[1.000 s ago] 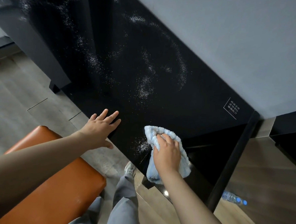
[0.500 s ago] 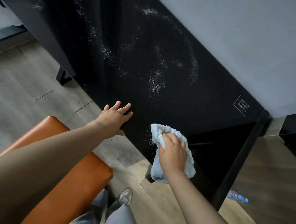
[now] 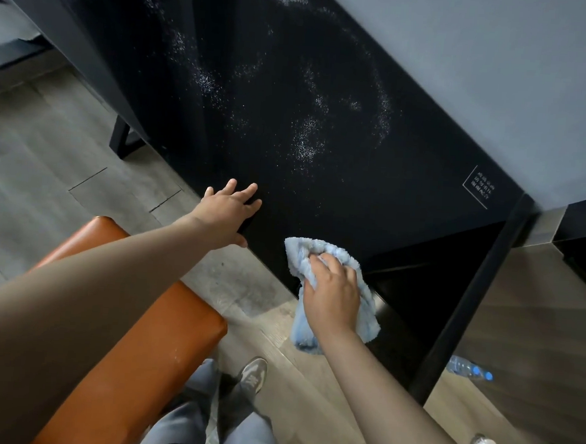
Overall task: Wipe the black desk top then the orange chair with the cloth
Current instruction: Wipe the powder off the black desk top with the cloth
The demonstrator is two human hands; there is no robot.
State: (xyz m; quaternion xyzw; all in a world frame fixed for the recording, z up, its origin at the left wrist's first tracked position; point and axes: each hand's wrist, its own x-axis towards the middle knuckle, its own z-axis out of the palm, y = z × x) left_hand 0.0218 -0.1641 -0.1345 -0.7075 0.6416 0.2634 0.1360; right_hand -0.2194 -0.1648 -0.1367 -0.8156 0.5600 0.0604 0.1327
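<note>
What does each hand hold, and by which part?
The right hand grips the cloth at its bunched middle. The left hand holds nothing, resting open on the desk.

We see a plain grey wall (image 3: 482,79) rising at the top right. Below us lies a grey wood-plank floor (image 3: 48,159). A clear plastic bottle (image 3: 469,368) lies on it beside a black post (image 3: 468,301).

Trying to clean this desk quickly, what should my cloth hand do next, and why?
Probably sweep the cloth forward across the desk into the white powder: the right hand holds it at the near edge, and the powder beyond lies unwiped.
</note>
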